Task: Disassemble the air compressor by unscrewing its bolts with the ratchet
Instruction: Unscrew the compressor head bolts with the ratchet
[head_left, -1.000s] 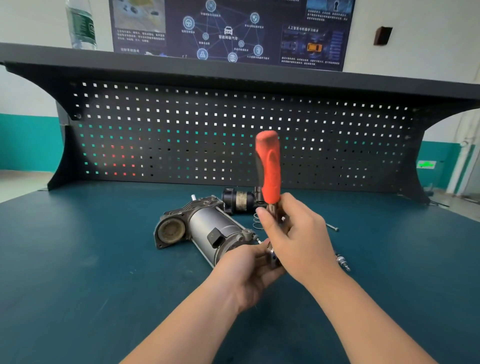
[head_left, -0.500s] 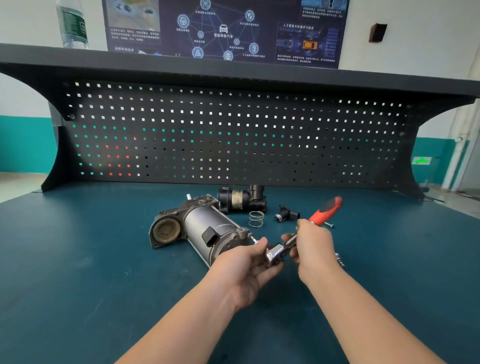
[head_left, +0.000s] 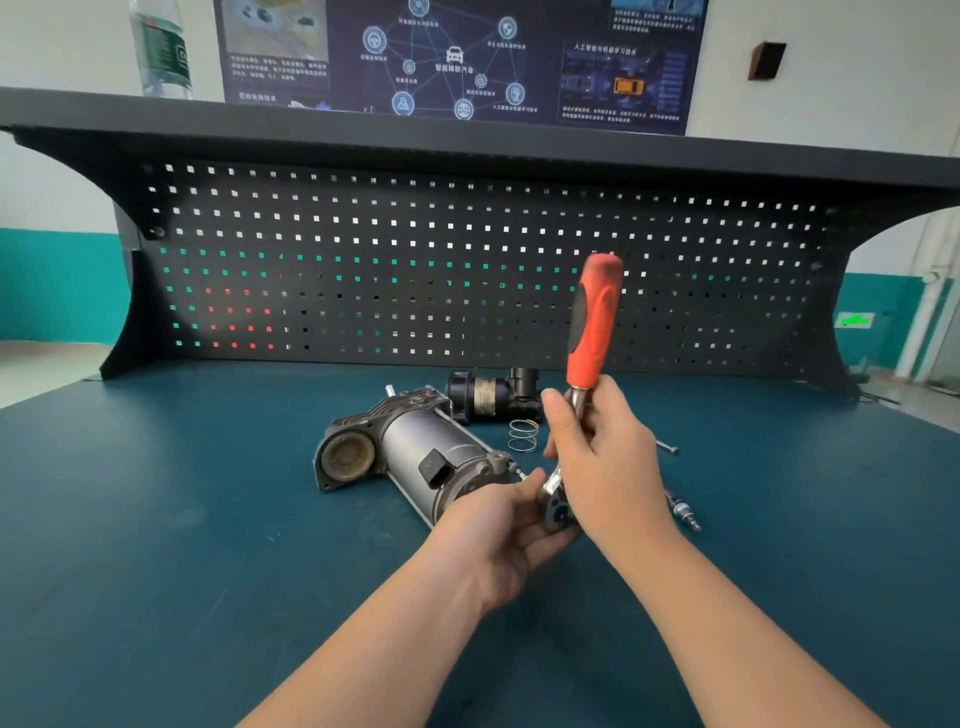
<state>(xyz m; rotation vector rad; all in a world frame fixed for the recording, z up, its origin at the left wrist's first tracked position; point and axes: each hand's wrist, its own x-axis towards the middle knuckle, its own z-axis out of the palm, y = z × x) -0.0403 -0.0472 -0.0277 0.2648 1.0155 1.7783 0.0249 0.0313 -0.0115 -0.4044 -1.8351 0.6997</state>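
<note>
So the air compressor (head_left: 415, 457) is lying on its side on the teal worktop (head_left: 182, 519), roughly in the middle, round open end facing left toward the camera. The right hand (head_left: 605, 467) has its fingers wrapped around the metal shank of the ratchet (head_left: 595, 322), just under the orange grip, which stands nearly upright. The left hand (head_left: 506, 525) is down at the ratchet's head, fingers curled around it, right beside the compressor's near end where a bolt (head_left: 518, 472) pokes out. Behind the compressor sits a black cylindrical part (head_left: 483, 397), with a loose spring (head_left: 522, 435) beside it. A long bolt (head_left: 667, 447) and a small metal fitting (head_left: 683, 512) lie to the right of the hands. A pegboard (head_left: 415, 260) backs the worktop, and a water bottle (head_left: 161, 49) stands on the shelf above.
</note>
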